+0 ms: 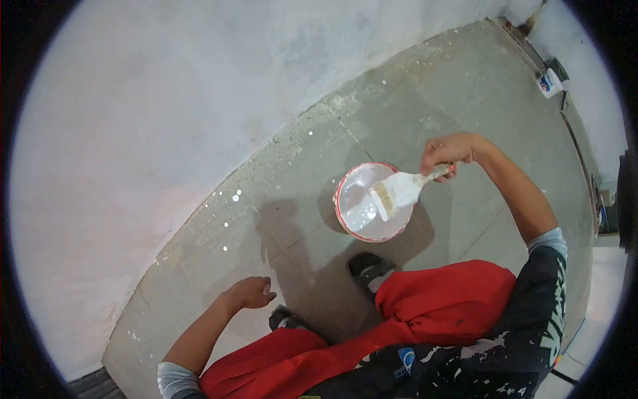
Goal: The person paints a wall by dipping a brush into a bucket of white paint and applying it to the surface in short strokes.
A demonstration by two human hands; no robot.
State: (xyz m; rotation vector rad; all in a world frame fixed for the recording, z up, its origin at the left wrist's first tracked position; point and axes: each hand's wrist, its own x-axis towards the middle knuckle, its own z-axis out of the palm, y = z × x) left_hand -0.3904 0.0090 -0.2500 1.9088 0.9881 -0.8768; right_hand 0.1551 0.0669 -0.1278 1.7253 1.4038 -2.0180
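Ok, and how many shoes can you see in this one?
2: the right shoe is just below the bucket in the picture, the left shoe just below the left hand. Both show only in part.

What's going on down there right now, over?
Right hand gripping brush over paint bucket. Left hand holding nothing visible. Nothing seen between brush and paint.

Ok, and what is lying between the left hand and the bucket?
Between the left hand and the bucket there is only bare floor, with a shadow across it. The head view shows this.
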